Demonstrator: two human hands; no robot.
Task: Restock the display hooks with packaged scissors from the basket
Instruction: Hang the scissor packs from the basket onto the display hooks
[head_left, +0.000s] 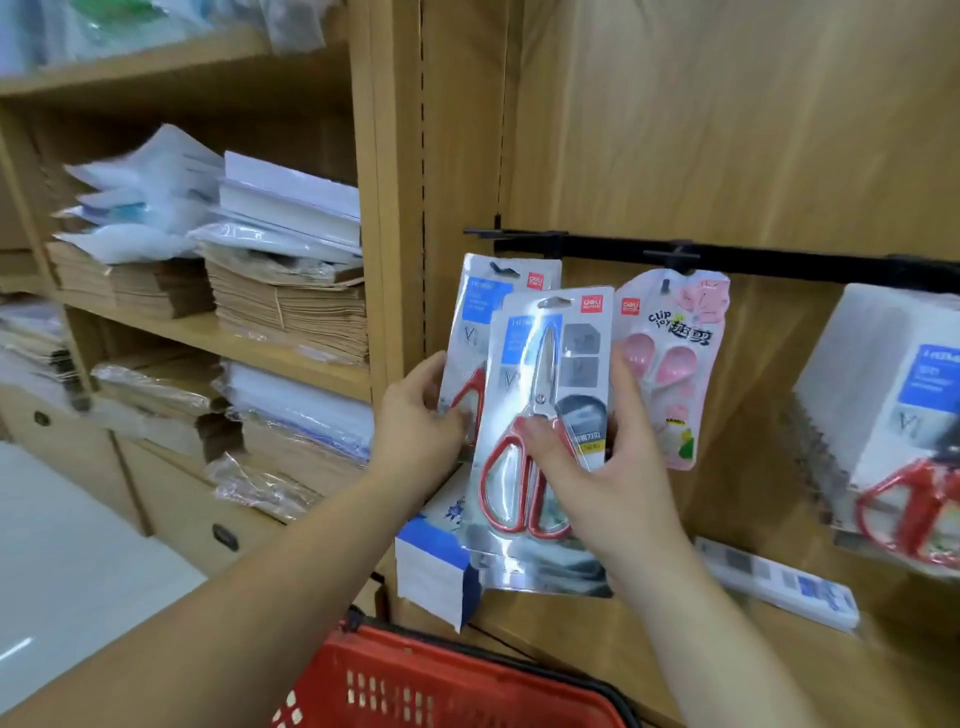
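While the fingers (626, 384) and thumb of the right hand (608, 467) pinch a scissors pack (540, 374) just below the black rail (753, 260), the left hand (415, 421) grips a hung pack (480, 312) under that rail; the red basket (441, 686) lies well below it.

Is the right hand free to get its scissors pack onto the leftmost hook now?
Probably yes: the hook sits just above the scissors pack the right hand holds, nothing between them; the left hand steadies the hung pack.
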